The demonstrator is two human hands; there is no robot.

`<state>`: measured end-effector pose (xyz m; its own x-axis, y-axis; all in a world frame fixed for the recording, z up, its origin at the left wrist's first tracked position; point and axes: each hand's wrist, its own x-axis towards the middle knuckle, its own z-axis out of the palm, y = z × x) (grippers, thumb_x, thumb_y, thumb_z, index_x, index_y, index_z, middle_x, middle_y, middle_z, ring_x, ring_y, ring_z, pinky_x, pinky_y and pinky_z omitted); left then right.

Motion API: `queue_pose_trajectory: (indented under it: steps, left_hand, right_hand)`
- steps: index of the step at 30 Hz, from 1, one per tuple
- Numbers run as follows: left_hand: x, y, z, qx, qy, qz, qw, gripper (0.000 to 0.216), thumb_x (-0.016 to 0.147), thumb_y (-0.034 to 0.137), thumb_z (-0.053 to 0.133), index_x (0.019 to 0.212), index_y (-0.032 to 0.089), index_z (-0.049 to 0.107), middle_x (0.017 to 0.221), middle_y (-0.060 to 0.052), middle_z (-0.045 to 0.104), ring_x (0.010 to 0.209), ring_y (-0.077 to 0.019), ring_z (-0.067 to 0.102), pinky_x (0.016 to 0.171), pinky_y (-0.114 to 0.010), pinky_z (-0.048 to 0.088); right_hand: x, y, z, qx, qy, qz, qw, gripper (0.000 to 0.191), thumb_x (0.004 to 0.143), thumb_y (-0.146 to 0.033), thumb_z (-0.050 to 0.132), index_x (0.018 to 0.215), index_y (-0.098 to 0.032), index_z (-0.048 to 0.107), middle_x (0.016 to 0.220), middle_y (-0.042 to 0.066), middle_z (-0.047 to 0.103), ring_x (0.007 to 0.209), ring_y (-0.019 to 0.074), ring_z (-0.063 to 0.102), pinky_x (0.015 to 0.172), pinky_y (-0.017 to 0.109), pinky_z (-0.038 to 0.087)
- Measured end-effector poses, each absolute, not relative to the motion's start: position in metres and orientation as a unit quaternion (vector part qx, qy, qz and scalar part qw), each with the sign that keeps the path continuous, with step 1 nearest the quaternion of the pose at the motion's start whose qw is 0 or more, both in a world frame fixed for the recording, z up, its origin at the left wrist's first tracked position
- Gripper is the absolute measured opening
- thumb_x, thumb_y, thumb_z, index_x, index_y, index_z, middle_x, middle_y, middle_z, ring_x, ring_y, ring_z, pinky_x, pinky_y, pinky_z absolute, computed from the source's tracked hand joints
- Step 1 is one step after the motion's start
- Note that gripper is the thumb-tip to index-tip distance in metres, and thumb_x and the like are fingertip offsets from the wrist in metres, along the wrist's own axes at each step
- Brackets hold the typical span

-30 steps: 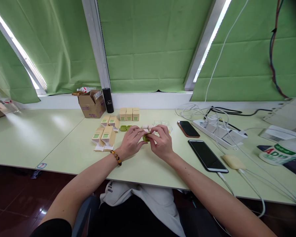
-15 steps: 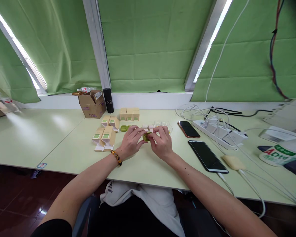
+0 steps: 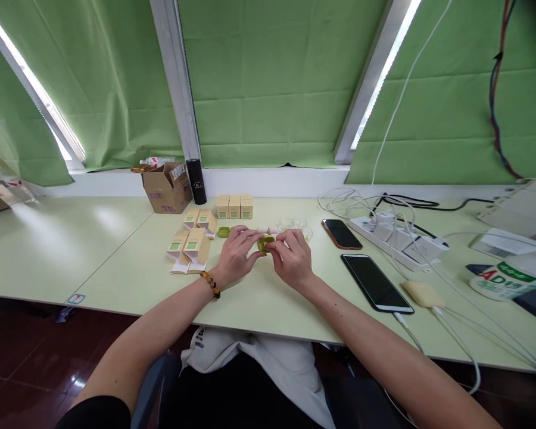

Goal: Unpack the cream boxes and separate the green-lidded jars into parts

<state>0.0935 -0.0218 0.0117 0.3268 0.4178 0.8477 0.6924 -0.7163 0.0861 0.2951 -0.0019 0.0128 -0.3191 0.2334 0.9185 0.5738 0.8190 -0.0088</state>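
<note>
Between my two hands, a little above the table, is a small green case [image 3: 264, 243] that looks hollow on the side toward me. My left hand [image 3: 239, 253] grips its left side with thumb and fingers. The fingers of my right hand [image 3: 291, 255] pinch its right side; the fingertips partly cover it. Another small green case [image 3: 224, 232] lies on the table just beyond my left hand. Past my fingers lies a pale pink stick-like thing [image 3: 268, 230], partly hidden. Several clear, thin pieces [image 3: 295, 225] lie behind my right hand.
Small cream boxes, some with open flaps [image 3: 196, 245], stand left of my hands; three closed ones [image 3: 234, 207] are behind. A cardboard box [image 3: 166, 189] and black bottle [image 3: 196, 182] stand at the back. On the right lie two phones [image 3: 377, 282], a power strip [image 3: 397, 241] and loose cables.
The green case between my hands has turned slightly, so more of its hollow side shows. My left hand has shifted a little, and both hands keep their hold.
</note>
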Motion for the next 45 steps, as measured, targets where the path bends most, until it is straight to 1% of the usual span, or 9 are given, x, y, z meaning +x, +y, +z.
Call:
queue_pose_trajectory:
  steps: [6, 18, 26, 32, 34, 36, 40, 42, 45]
  left_hand:
    - [0.095, -0.022, 0.012, -0.794, -0.339, -0.485, 0.142, 0.042, 0.09, 0.027, 0.079, 0.13, 0.021, 0.067, 0.118, -0.011, 0.074, 0.117, -0.0298, 0.059, 0.102, -0.051, 0.056]
    - [0.096, -0.021, 0.011, -0.787, -0.371, -0.482, 0.106, 0.039, 0.091, 0.032, 0.078, 0.128, 0.023, 0.07, 0.117, -0.012, 0.075, 0.116, -0.0312, 0.06, 0.103, -0.054, 0.055]
    - [0.086, -0.014, 0.011, -0.749, -0.425, -0.502, 0.083, 0.037, 0.092, 0.034, 0.077, 0.127, 0.022, 0.071, 0.117, -0.011, 0.074, 0.116, -0.0307, 0.058, 0.102, -0.051, 0.053]
    - [0.082, -0.012, 0.013, -0.732, -0.435, -0.523, 0.042, 0.042, 0.09, 0.033, 0.08, 0.13, 0.023, 0.069, 0.118, -0.01, 0.074, 0.118, -0.0297, 0.056, 0.103, -0.048, 0.051]
    - [0.084, -0.013, 0.014, -0.71, -0.444, -0.547, -0.002, 0.044, 0.091, 0.034, 0.08, 0.132, 0.024, 0.069, 0.119, -0.011, 0.073, 0.117, -0.0287, 0.059, 0.098, -0.044, 0.053]
    - [0.085, -0.012, 0.016, -0.665, -0.457, -0.585, -0.082, 0.04, 0.092, 0.037, 0.077, 0.13, 0.024, 0.069, 0.118, -0.011, 0.072, 0.111, -0.026, 0.063, 0.089, -0.038, 0.054]
    - [0.083, -0.004, 0.02, -0.534, -0.442, -0.641, -0.33, 0.034, 0.097, 0.05, 0.069, 0.113, 0.019, 0.068, 0.101, -0.011, 0.076, 0.088, -0.019, 0.067, 0.07, -0.029, 0.052]
    - [0.08, 0.0, 0.021, -0.474, -0.416, -0.648, -0.427, 0.036, 0.098, 0.053, 0.066, 0.104, 0.017, 0.066, 0.099, -0.013, 0.078, 0.084, -0.0179, 0.066, 0.065, -0.027, 0.05]
    - [0.077, 0.002, 0.022, -0.41, -0.377, -0.66, -0.505, 0.035, 0.101, 0.051, 0.063, 0.1, 0.016, 0.065, 0.1, -0.016, 0.079, 0.082, -0.0175, 0.066, 0.063, -0.026, 0.048]
  right_hand:
    - [0.295, -0.003, 0.014, -0.231, -0.792, -0.182, 0.535, 0.021, 0.099, -0.015, 0.059, 0.084, -0.023, 0.07, 0.085, 0.009, 0.061, 0.089, 0.0244, 0.053, 0.075, 0.038, 0.049]
    - [0.294, -0.005, 0.019, -0.202, -0.782, -0.204, 0.553, 0.017, 0.096, -0.01, 0.063, 0.085, -0.021, 0.069, 0.084, 0.008, 0.061, 0.087, 0.0232, 0.052, 0.072, 0.036, 0.046]
    - [0.294, -0.005, 0.018, -0.203, -0.776, -0.209, 0.559, 0.015, 0.097, -0.012, 0.064, 0.085, -0.02, 0.07, 0.083, 0.008, 0.059, 0.089, 0.023, 0.052, 0.075, 0.036, 0.048]
    - [0.295, -0.004, 0.017, -0.213, -0.771, -0.198, 0.566, 0.017, 0.097, -0.013, 0.062, 0.084, -0.021, 0.07, 0.083, 0.007, 0.059, 0.088, 0.0233, 0.051, 0.076, 0.036, 0.048]
    - [0.295, -0.005, 0.017, -0.214, -0.768, -0.191, 0.572, 0.016, 0.097, -0.012, 0.063, 0.085, -0.022, 0.07, 0.083, 0.007, 0.059, 0.088, 0.0234, 0.051, 0.076, 0.037, 0.048]
    - [0.295, -0.004, 0.017, -0.217, -0.766, -0.179, 0.578, 0.016, 0.096, -0.012, 0.063, 0.087, -0.022, 0.07, 0.083, 0.007, 0.059, 0.088, 0.0235, 0.052, 0.076, 0.037, 0.049]
    - [0.296, -0.002, 0.016, -0.226, -0.761, -0.146, 0.591, 0.014, 0.095, -0.013, 0.063, 0.089, -0.023, 0.07, 0.083, 0.007, 0.063, 0.086, 0.0235, 0.056, 0.075, 0.038, 0.05]
    - [0.297, 0.0, 0.017, -0.225, -0.761, -0.131, 0.594, 0.013, 0.095, -0.013, 0.063, 0.09, -0.024, 0.069, 0.084, 0.007, 0.064, 0.086, 0.0235, 0.058, 0.076, 0.039, 0.051]
    - [0.297, 0.0, 0.019, -0.226, -0.763, -0.097, 0.598, 0.011, 0.096, -0.015, 0.063, 0.092, -0.024, 0.068, 0.089, 0.007, 0.068, 0.089, 0.0241, 0.062, 0.079, 0.041, 0.054]
